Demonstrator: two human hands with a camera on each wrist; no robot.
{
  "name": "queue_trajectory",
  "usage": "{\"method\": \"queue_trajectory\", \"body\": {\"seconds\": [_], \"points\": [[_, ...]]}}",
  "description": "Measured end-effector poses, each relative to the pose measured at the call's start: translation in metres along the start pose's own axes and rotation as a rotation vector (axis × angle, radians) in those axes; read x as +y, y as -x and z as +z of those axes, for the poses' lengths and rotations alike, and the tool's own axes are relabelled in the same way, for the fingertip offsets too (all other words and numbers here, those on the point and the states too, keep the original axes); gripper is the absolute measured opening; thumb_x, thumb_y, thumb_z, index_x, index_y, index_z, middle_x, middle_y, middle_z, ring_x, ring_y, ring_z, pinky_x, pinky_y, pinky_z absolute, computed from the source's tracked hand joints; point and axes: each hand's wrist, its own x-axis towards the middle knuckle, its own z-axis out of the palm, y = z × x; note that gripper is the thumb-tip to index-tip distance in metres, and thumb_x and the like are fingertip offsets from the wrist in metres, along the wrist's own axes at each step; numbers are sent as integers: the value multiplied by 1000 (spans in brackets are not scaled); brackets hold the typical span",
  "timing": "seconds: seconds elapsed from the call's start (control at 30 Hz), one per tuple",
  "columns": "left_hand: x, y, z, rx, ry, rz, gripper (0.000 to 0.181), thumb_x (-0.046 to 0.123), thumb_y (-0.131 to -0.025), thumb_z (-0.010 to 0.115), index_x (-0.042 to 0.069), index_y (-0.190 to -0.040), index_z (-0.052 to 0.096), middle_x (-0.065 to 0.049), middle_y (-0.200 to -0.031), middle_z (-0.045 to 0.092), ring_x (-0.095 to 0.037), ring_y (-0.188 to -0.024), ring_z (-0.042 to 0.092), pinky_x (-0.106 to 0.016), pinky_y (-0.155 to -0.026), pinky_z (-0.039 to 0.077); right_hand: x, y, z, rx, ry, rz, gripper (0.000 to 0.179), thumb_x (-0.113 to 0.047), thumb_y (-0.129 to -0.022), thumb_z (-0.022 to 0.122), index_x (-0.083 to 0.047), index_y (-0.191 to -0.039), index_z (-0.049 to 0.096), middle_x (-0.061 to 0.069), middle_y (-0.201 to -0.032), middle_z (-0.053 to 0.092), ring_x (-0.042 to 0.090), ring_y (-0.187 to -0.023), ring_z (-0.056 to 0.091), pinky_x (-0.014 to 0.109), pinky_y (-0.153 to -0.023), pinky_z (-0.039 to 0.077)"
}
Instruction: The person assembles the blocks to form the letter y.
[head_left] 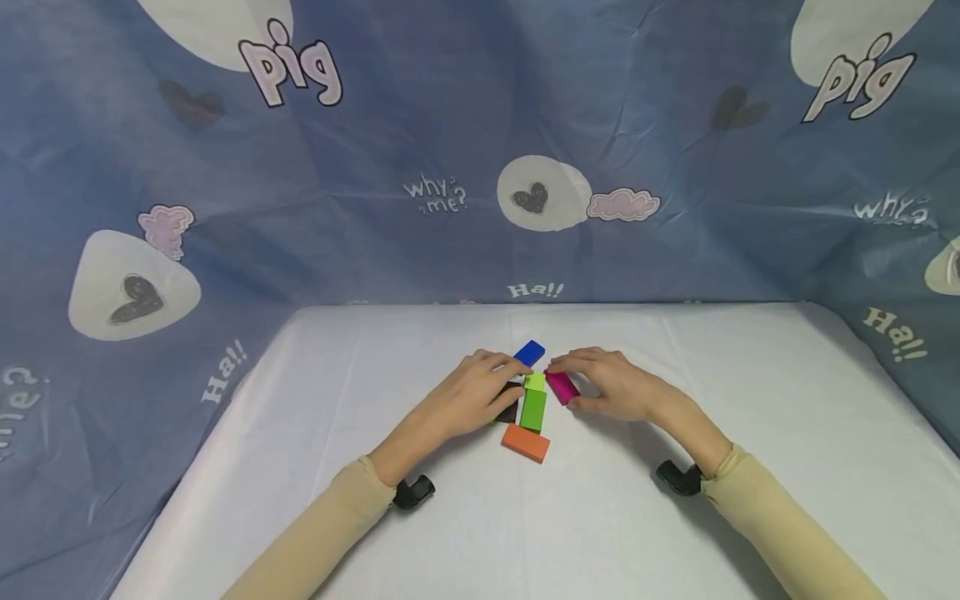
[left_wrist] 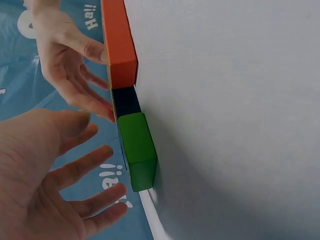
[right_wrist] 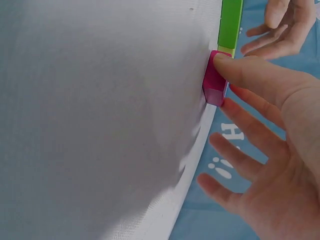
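Between thumb and fingers, my right hand [head_left: 615, 383] pinches a magenta block [head_left: 559, 386]; the right wrist view shows the thumb on its top. My left hand [head_left: 476, 392] arches over a dark block [head_left: 512, 410], hiding part of it. Its fingers are loosely bent and spread in the left wrist view, with nothing gripped. The left index fingertip is right by a small yellow-green block [head_left: 535, 382]. A light green block [head_left: 533, 410] lies just in front of that one, between the hands. Another green block [left_wrist: 138, 142] shows beside the left hand in the left wrist view.
An orange block [head_left: 525, 443] lies at the near end of the group, a blue block [head_left: 531, 352] at the far end. All rest on a white-covered table [head_left: 637, 533]. A blue printed cloth [head_left: 450, 125] hangs behind and along the sides.
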Motion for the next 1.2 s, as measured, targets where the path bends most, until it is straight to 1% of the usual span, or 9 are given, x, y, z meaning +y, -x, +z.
{"method": "queue_trajectory", "body": {"seconds": [0.1,0.17,0.23,0.43,0.73,0.83,1.0,1.07,1.2], "points": [[1,-4,1,12,-16,30,32,30,-113,58,20,-142,68,-6,-145,70,-35,-138,62,-53,-116,50,1,0,0,0,-3,-3,56,-16,-93,85,-12,-145,66,11,-149,68,41,-142,59,67,-113,50],[1,-7,1,16,-30,43,31,28,-112,59,20,-141,69,-4,-143,71,-33,-137,62,-52,-116,50,1,0,0,2,-1,-8,56,-16,-92,85,-11,-145,67,11,-149,68,40,-142,60,65,-114,50],[2,-9,2,21,-25,53,31,27,-111,61,19,-140,69,-4,-142,72,-32,-136,63,-51,-116,51,2,0,0,-1,-5,-4,56,-17,-92,86,-12,-144,67,11,-149,68,40,-141,60,64,-114,50],[8,-11,6,10,5,79,33,34,-106,71,21,-136,71,-1,-144,72,-32,-137,61,-52,-116,50,5,3,-1,3,-3,-9,54,-16,-93,85,-11,-143,68,12,-149,68,40,-140,61,62,-114,51],[12,-8,8,11,-15,123,37,41,-99,79,24,-132,75,0,-140,74,-29,-131,62,-47,-113,51,6,3,-2,13,-7,-17,52,-16,-93,85,-8,-142,68,12,-146,70,38,-137,64,60,-113,53],[12,-7,7,-10,-8,119,40,44,-97,81,25,-132,75,1,-141,74,-28,-130,62,-47,-111,52,7,4,-2,18,-1,-13,52,-16,-93,85,-8,-141,68,12,-143,71,37,-135,66,58,-112,54],[14,-7,5,-49,-5,121,39,44,-95,82,26,-129,78,3,-137,76,-27,-127,61,-47,-109,51,7,4,-4,19,-7,-4,52,-17,-93,85,-7,-141,69,12,-143,71,36,-135,66,56,-112,55],[15,-7,5,-58,-21,132,38,44,-95,82,26,-129,78,4,-137,76,-27,-127,61,-47,-110,50,7,5,-3,18,-10,-2,51,-18,-93,85,-7,-140,69,12,-143,71,37,-134,66,56,-111,55],[16,-6,5,-79,-48,134,41,46,-95,81,27,-131,78,4,-143,73,-28,-132,59,-50,-113,49,7,5,-2,26,-6,5,49,-20,-94,85,-7,-139,69,13,-142,70,37,-134,66,56,-111,56]]}}
